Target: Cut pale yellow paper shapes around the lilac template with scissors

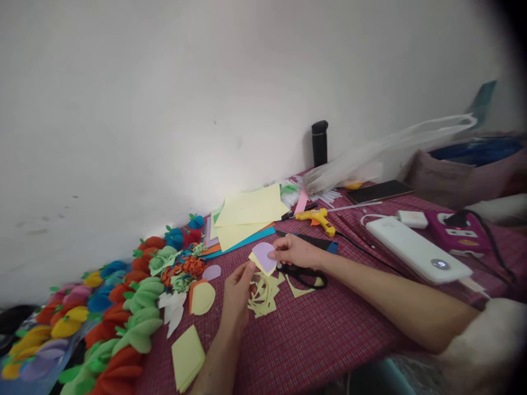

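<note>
My left hand (239, 288) pinches the near edge of a pale yellow paper piece (260, 264). Over that piece lies a lilac paper circle (263, 254), gripped at its right edge between the thumb and fingers of my right hand (292, 251). Just below my right wrist, black-handled scissors (313, 282) rest on the table. Curled yellow paper scraps (263, 296) are heaped beside my left fingers. Left of that hand are a yellow paper circle (203, 298) over an orange one, another lilac circle (212, 272), and a stack of yellow paper squares (188, 357).
Colourful paper fruit shapes (140, 307) crowd the left side. Yellow sheets (251, 211) lie at the back, near a yellow glue gun (319, 219). To the right are a white power bank (415, 247), purple socket block (457, 233), phone (379, 191) and black bottle (319, 144).
</note>
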A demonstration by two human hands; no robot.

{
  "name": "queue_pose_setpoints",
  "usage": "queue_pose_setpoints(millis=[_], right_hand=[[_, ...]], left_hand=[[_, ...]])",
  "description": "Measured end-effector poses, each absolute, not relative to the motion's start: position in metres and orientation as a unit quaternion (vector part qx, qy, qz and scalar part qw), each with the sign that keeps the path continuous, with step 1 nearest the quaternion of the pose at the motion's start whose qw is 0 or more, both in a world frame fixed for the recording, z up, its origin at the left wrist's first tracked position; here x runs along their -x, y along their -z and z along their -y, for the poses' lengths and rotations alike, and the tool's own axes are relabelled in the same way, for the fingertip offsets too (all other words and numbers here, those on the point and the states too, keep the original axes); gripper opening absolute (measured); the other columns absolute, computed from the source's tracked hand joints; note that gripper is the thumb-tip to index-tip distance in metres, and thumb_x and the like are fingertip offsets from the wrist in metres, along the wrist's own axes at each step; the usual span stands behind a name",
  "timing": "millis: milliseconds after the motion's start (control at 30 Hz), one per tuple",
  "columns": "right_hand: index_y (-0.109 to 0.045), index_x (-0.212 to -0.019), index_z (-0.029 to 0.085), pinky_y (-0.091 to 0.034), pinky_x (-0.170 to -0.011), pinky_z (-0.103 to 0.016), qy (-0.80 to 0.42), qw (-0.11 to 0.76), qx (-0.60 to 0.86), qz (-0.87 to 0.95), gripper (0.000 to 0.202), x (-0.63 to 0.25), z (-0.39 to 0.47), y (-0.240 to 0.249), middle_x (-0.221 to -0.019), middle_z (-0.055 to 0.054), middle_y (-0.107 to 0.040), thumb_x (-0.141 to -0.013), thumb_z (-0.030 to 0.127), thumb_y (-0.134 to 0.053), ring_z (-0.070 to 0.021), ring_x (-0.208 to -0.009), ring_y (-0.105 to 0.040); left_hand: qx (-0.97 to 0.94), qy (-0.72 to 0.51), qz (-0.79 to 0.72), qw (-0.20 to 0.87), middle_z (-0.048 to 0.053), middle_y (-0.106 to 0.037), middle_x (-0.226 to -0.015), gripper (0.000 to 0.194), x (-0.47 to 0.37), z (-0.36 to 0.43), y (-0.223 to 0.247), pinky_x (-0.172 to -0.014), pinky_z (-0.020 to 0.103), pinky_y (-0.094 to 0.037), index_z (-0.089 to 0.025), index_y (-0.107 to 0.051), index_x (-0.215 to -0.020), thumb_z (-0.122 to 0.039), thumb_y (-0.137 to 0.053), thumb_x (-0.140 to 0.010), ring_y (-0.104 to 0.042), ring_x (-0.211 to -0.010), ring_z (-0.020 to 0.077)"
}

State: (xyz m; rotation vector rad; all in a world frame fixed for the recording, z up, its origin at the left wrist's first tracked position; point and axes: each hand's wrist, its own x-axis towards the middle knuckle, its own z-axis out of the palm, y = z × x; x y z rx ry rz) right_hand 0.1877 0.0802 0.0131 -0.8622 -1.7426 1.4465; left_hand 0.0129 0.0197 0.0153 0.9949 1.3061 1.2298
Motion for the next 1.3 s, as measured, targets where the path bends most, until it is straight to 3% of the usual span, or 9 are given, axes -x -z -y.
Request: queue_pose_setpoints(millis=[133, 300, 433, 533, 633, 733, 867, 1133, 1300], right_hand=[[-0.056, -0.061, 0.013, -0.027, -0.039, -0.017, -0.559, 0.36, 0.34, 0.665, 0.032, -0.185, -0.08, -0.012, -0.049, 0.004, -0.048, -0.07, 0.043, -0.057, -0.0052, -0.041, -0.037], [-0.051, -0.061, 0.014, -0.025, -0.039, -0.017, -0.52, 0.425, 0.389, 0.63, 0.032, -0.193, -0.092, -0.008, -0.049, 0.005, -0.045, -0.073, 0.043, -0.051, -0.0049, -0.04, -0.034], [-0.053, -0.068, 0.014, -0.027, -0.04, -0.018, -0.524, 0.427, 0.388, 0.627, 0.025, -0.194, -0.097, -0.004, -0.051, 0.005, -0.048, -0.071, 0.039, -0.055, -0.0058, -0.042, -0.037], [-0.053, -0.076, 0.015, -0.028, -0.04, -0.018, -0.538, 0.424, 0.387, 0.617, 0.023, -0.19, -0.095, -0.004, -0.052, 0.005, -0.047, -0.072, 0.037, -0.053, -0.0062, -0.042, -0.038], [-0.051, -0.078, 0.015, -0.029, -0.039, -0.017, -0.552, 0.414, 0.387, 0.612, 0.02, -0.188, -0.092, -0.007, -0.052, 0.006, -0.045, -0.073, 0.035, -0.052, -0.0061, -0.042, -0.038], [-0.051, -0.079, 0.015, -0.031, -0.039, -0.017, -0.557, 0.393, 0.39, 0.619, 0.016, -0.186, -0.088, -0.01, -0.053, 0.005, -0.047, -0.073, 0.03, -0.051, -0.0063, -0.042, -0.04], [-0.052, -0.074, 0.014, -0.03, -0.039, -0.017, -0.551, 0.368, 0.387, 0.641, 0.014, -0.187, -0.087, -0.01, -0.05, 0.005, -0.047, -0.073, 0.028, -0.051, -0.0063, -0.041, -0.039], [-0.055, -0.08, 0.014, -0.03, -0.038, -0.018, -0.524, 0.328, 0.397, 0.678, 0.021, -0.188, -0.093, 0.005, -0.05, 0.004, -0.047, -0.071, 0.033, -0.052, -0.0076, -0.042, -0.04], [-0.057, -0.08, 0.014, -0.029, -0.038, -0.018, -0.516, 0.31, 0.395, 0.694, 0.023, -0.189, -0.091, 0.001, -0.05, 0.004, -0.048, -0.072, 0.035, -0.051, -0.0076, -0.041, -0.039]], left_hand=[[-0.401, -0.532, -0.555, 0.499, -0.004, -0.052, -0.05, 0.031, -0.012, -0.023, -0.01, -0.036, 0.017, -0.029, -0.012, -0.06, -0.07, -0.042, -0.066, -0.061, -0.041, -0.036, 0.0052], [-0.4, -0.58, -0.546, 0.454, -0.003, -0.055, -0.052, 0.025, -0.006, -0.024, -0.014, -0.047, 0.018, -0.037, -0.014, -0.057, -0.065, -0.037, -0.064, -0.063, -0.049, -0.046, 0.0072], [-0.464, -0.54, -0.57, 0.411, -0.001, -0.061, -0.062, 0.028, 0.024, -0.025, -0.041, -0.053, 0.02, -0.04, -0.014, -0.061, -0.077, -0.035, -0.066, -0.058, -0.053, -0.053, 0.0099], [-0.478, -0.526, -0.631, 0.311, 0.002, -0.064, -0.071, 0.038, 0.067, -0.024, -0.068, -0.056, 0.022, -0.042, -0.014, -0.062, -0.087, -0.038, -0.064, -0.057, -0.056, -0.059, 0.0118], [-0.476, -0.46, -0.713, 0.231, 0.002, -0.065, -0.073, 0.042, 0.111, -0.017, -0.079, -0.055, 0.022, -0.041, -0.013, -0.062, -0.09, -0.037, -0.064, -0.055, -0.055, -0.06, 0.0116], [-0.47, -0.414, -0.748, 0.217, 0.001, -0.061, -0.06, 0.037, 0.139, -0.009, -0.068, -0.048, 0.021, -0.038, -0.01, -0.063, -0.081, -0.035, -0.065, -0.054, -0.052, -0.051, 0.0105], [-0.485, -0.353, -0.77, 0.218, 0.002, -0.062, -0.058, 0.034, 0.151, -0.008, -0.042, -0.041, 0.021, -0.034, -0.01, -0.064, -0.079, -0.039, -0.059, -0.062, -0.049, -0.043, 0.01], [-0.522, -0.23, -0.811, 0.132, 0.006, -0.067, -0.07, 0.027, 0.155, -0.027, -0.014, -0.054, 0.023, -0.041, -0.013, -0.065, -0.087, -0.029, -0.055, -0.069, -0.06, -0.062, 0.0161], [-0.56, -0.148, -0.813, 0.06, 0.008, -0.068, -0.077, 0.031, 0.149, -0.014, -0.028, -0.064, 0.026, -0.04, -0.017, -0.066, -0.091, -0.037, -0.054, -0.07, -0.061, -0.073, 0.0198]])
